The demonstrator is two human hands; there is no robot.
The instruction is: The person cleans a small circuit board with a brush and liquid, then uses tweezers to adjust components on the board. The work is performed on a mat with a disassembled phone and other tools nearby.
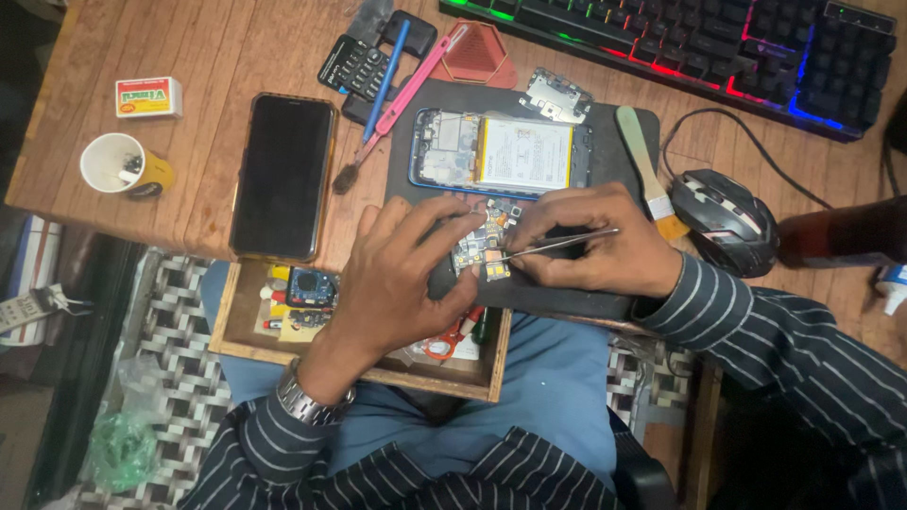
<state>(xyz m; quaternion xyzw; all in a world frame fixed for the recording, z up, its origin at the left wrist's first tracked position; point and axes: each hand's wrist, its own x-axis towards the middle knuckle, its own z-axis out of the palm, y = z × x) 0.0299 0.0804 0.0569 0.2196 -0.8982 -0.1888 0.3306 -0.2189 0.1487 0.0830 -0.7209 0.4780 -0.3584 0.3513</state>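
- Gripping tweezers [557, 246], right hand [605, 250] fingers are closed; long axis runs left-right, tips pointing left onto the circuit board [480, 253].
- Left hand [406, 274] fingers pinch the board on the black mat [567, 293].
- Small rectangular white-and-red box [148, 96] lies at the tabletop [217, 57] far left.

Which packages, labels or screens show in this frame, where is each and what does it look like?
Small box: far left on the table, rectangular, white with red and yellow print.
Phone: left of the black mat, face up, dark blank screen, orange-edged case.
Opened phone: on the mat above both hands, blue frame, white battery label.
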